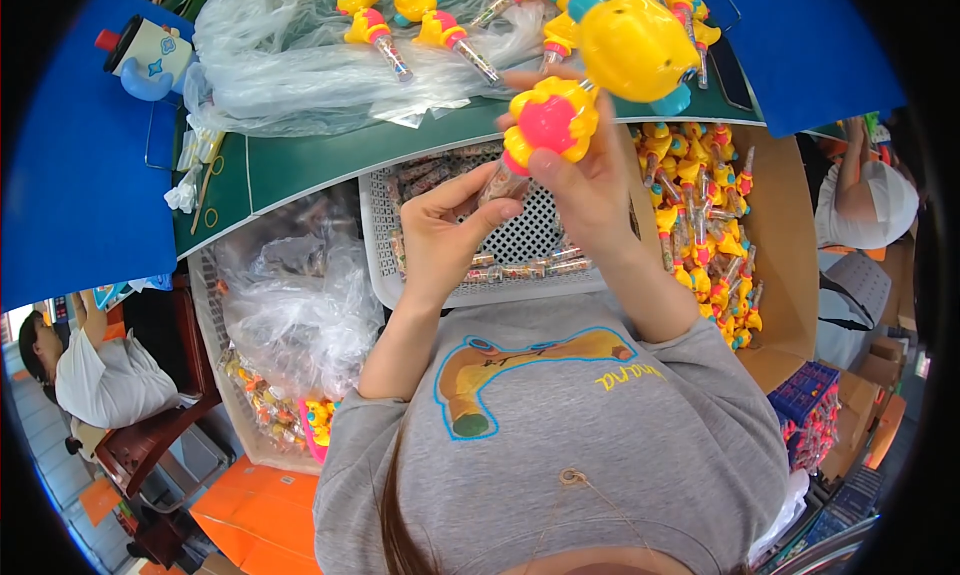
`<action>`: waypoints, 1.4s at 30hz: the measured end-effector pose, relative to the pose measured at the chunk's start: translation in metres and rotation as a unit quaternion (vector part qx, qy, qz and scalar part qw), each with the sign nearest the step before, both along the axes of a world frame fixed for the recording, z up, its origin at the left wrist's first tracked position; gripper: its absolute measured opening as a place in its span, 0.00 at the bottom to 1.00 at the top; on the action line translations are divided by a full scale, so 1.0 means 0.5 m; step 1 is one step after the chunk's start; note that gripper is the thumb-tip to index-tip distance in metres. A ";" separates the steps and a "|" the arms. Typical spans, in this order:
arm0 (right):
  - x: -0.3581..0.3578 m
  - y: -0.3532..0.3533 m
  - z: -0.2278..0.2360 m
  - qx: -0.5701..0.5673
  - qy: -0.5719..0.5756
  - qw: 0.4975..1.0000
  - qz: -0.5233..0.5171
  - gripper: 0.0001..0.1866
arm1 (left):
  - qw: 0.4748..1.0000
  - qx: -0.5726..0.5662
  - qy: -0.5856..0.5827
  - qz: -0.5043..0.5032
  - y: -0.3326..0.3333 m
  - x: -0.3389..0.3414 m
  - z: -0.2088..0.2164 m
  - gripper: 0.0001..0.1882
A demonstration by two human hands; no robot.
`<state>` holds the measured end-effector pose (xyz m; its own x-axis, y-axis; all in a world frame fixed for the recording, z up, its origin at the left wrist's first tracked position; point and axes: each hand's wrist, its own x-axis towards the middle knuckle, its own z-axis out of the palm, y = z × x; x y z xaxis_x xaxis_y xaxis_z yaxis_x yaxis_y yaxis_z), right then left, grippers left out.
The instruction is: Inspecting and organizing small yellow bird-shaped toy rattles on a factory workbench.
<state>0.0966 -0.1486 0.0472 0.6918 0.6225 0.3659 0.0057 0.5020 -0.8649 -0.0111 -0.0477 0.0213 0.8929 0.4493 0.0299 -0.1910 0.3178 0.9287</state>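
Our left hand (pixel 445 230) pinched the clear tube (pixel 499 184), our right hand (pixel 598 197) grasped the yellow toy (pixel 553 123); we were probably joining them, needing straight pressing next.

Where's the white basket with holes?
In the head view, the white basket is near the middle, just beyond the grey shirt, between clear plastic on the left and the cardboard box on the right.

Your green table (pixel 280 165) has got crumpled clear plastic (pixel 265 70), a dark phone (pixel 733 83) and some rubber bands (pixel 211 218) on it.
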 end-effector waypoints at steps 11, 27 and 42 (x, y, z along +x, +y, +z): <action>-0.004 -0.014 -0.009 -0.136 0.082 0.987 0.030 0.30 | 0.997 0.039 0.018 0.070 -0.014 0.025 -0.005 0.21; -0.009 -0.082 -0.107 -0.042 0.326 0.943 -0.053 0.33 | 0.883 0.462 0.044 0.065 -0.088 0.068 -0.035 0.20; 0.352 -0.577 -0.283 0.037 0.277 0.684 -0.674 0.38 | 0.893 0.446 0.051 0.042 -0.044 0.059 -0.075 0.14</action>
